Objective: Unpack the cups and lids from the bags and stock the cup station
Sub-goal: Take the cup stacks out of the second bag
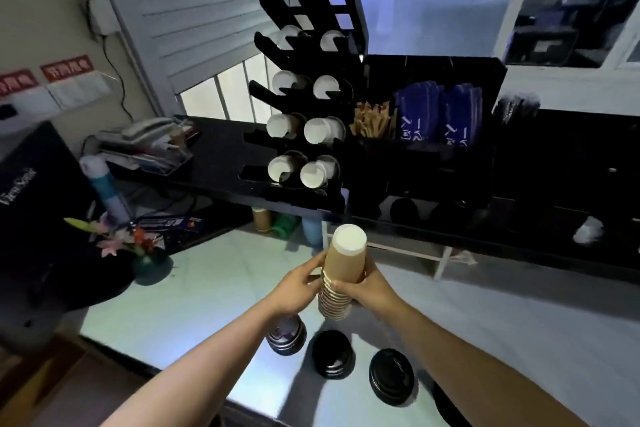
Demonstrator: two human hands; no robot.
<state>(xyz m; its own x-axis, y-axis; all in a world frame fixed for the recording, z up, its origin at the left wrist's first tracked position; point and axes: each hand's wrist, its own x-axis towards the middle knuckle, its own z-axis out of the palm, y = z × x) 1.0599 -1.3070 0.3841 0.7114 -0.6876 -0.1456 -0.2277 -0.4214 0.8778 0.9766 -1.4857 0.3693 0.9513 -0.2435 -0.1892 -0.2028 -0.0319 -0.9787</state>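
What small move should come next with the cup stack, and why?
Probably raise the cups toward the rack: the left hand and right hand grip the stack above the table, and the rack's top slots look empty.

We see a stack of brown paper cups (344, 265), nested and inverted, with the white base of the end cup uppermost and the rolled rims bunched below. It is held above the middle of the table (207, 288) between the left hand (298, 288) and the right hand (373, 288). Three low stacks of black lids (333, 354) sit side by side along the table's near edge, while beyond its far edge the black cup rack (353, 21) stands upright on the dark counter (214, 149), with cups lying white end outward in four rows of paired slots.
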